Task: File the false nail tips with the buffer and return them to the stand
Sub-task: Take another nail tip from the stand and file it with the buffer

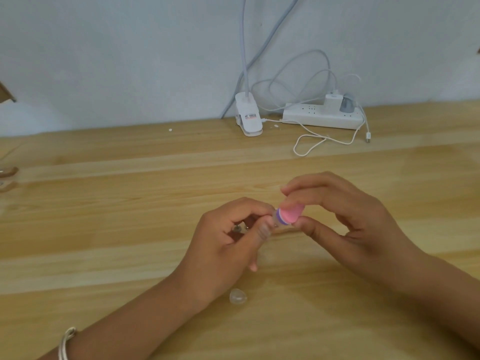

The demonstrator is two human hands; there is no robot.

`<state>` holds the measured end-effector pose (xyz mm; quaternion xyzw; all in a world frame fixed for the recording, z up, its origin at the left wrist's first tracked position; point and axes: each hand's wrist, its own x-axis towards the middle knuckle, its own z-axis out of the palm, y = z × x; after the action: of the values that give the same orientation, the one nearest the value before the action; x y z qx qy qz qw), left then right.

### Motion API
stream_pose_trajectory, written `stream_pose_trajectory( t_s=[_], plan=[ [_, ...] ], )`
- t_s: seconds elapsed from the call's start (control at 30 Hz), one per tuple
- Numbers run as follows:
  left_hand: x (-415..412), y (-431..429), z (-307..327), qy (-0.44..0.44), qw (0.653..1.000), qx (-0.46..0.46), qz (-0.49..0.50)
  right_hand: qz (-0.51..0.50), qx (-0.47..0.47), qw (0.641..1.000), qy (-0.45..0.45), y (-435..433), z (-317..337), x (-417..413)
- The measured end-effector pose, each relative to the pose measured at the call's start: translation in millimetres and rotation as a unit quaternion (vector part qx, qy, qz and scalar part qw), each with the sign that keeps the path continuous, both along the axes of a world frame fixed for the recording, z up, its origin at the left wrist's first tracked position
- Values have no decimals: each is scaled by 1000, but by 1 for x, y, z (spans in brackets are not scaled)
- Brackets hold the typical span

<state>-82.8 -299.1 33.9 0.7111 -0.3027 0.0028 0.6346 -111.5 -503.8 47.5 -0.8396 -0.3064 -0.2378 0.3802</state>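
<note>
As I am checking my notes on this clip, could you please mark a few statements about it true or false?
1. The right hand pinches the pink buffer. True.
2. The left hand lies flat on the table. False: its fingers pinch a small clear piece.
3. A clear nail tip lies on the table by the left wrist. True.
4. Nothing is plugged into the power strip. False: a white charger sits in it.

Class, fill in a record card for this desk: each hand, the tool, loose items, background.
left hand: grips a small, partly hidden piece
right hand: pinches buffer
buffer: pink and purple, between the hands
nail tip: clear, on table by left wrist
back edge: clip lamp, power strip, cable
</note>
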Motion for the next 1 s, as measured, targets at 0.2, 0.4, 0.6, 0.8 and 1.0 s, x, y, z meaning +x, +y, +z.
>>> stream_pose_trajectory(
  t_s=[0.2,0.4,0.6,0.8,1.0],
  plan=[
    [-1,0,0,-8,1000,19,2,-1,-22,999,-43,1,-3,-1],
    [-2,0,1,-14,1000,15,2,13,-63,994,-92,5,-2,-3],
    [-1,-1,1,-17,1000,22,9,-3,-72,992,-105,-2,-2,-1],
    [-1,-1,0,-28,999,32,24,-4,-67,993,-99,-9,0,3],
    [0,0,1,-36,998,27,39,29,-72,991,-109,-1,-7,-1]
  ],
)
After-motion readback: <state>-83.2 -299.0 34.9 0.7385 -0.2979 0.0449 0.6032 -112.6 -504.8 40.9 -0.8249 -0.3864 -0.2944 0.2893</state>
